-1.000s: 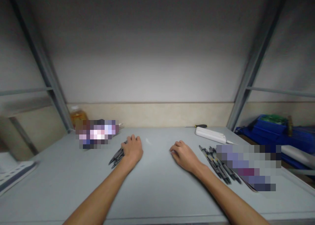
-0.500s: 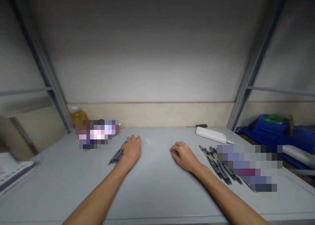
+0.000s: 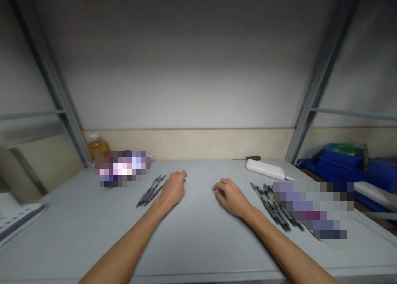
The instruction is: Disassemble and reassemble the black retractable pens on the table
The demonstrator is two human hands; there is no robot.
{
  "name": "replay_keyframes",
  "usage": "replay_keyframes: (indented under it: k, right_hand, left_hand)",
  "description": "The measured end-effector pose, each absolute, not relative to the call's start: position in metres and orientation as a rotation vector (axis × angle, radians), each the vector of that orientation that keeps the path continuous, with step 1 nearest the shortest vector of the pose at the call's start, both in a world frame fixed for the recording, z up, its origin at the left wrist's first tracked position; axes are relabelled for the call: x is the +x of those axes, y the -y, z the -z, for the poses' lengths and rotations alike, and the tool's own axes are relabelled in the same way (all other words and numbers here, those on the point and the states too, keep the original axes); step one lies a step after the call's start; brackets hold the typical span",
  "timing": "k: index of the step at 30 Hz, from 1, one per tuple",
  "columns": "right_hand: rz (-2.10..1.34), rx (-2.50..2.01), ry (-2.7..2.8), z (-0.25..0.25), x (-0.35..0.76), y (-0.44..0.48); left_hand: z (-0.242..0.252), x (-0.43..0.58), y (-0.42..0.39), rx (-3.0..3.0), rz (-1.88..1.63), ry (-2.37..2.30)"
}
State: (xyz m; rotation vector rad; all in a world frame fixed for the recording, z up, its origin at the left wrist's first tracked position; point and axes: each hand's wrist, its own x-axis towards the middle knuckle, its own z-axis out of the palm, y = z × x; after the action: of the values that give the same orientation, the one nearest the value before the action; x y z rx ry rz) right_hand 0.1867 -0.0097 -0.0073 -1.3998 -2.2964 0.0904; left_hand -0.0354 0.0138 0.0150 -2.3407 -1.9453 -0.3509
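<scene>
Your left hand (image 3: 173, 187) bends palm-down beside a fan of pens (image 3: 149, 193) on the counter (image 3: 198, 238); you can't fairly tell its hidden grip. Your right hand (image 3: 228, 196) curls loosely, its hold also unseen, near the second pen group (image 3: 268, 207).

Both forearms (image 3: 135, 238) stretch forward, right fingers (image 3: 224, 182) loosely curled.
</scene>
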Motion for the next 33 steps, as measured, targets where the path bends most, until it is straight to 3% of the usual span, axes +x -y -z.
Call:
replay_keyframes:
  k: [6, 13, 27, 33]
  right_hand:
    - [-0.129, -1.265, 2.31, 0.007, 0.183, 0.013]
    - [-0.16, -1.139, 2.353, 0.007, 0.177, 0.013]
    - [-0.158, -1.54, 1.992, 0.004, 0.189, 0.006]
    - [-0.028, -1.418, 2.245, -0.005, 0.174, 0.019]
  left_hand:
    - [0.002, -0.013, -0.011, -2.894, 1.034, 1.61]
    - [0.003, 0.001, -0.003, -3.09, 1.417, 1.478]
    - [-0.01, -0.015, -0.005, -2.92, 0.849, 1.323]
    - [-0.01, 0.001, 0.006, -2.75, 0.562, 1.171]
